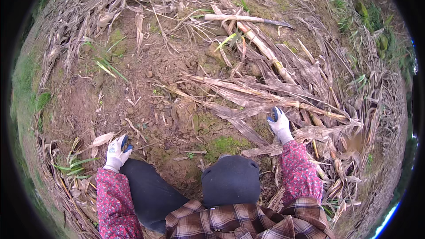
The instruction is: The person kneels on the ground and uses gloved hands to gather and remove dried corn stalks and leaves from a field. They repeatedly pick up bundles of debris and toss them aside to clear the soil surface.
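Observation:
My left hand [116, 152], in a white glove with a blue coated palm, hangs beside my left knee with thumb and fingers apart and nothing in it. My right hand [279, 124], gloved the same way, is at the lower edge of the dry corn stalks [252, 91], fingers spread. Whether its fingertips touch the leaves I cannot tell. A sickle [239, 18] with a pale wooden handle and a dark curved blade lies farther out, across the end of a thick cut stalk [265, 48].
Dry stalks and leaves [338, 139] pile up along the right. More withered leaves [89, 10] lie at the upper left. Brown soil [126, 83] with clods, green grass tufts [106, 64] and a moss patch [225, 146] spreads before my knees [230, 179].

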### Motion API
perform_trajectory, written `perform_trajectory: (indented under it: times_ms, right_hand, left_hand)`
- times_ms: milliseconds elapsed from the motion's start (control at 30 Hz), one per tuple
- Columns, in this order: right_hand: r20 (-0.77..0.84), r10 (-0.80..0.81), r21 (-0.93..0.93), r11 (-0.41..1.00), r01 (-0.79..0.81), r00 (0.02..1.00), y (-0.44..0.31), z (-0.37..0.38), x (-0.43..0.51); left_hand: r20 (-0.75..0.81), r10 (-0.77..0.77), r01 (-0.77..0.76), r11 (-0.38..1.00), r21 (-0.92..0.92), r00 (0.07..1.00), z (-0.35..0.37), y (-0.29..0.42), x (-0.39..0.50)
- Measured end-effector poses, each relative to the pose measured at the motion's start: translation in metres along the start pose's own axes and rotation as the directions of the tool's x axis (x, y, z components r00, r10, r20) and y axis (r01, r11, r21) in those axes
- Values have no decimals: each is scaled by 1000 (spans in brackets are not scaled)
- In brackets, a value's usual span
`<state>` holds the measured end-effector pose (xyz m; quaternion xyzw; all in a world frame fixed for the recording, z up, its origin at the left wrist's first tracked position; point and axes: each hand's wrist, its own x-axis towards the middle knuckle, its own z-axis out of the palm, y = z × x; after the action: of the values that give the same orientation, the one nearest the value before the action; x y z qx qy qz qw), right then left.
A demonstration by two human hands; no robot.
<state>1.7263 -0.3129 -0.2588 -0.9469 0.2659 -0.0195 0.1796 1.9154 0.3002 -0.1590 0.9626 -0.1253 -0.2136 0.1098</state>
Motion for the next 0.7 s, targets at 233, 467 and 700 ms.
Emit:
perform_trajectory:
  times_ms: [233, 467, 700]
  right_hand:
    - [-32, -74, -273, 960, 63, 997, -16, -16, 88]
    - [376, -26, -496, 838, 225, 926, -7, 26, 118]
    - [292, -371, -199, 878, 435, 882, -40, -27, 14]
  left_hand:
    - [105, 424, -435, 892, 120, 899, 29, 101, 15]
    - [280, 506, -532, 847, 17, 816, 72, 176, 20]
    - [-60, 654, -618, 738, 271, 754, 86, 277, 56]
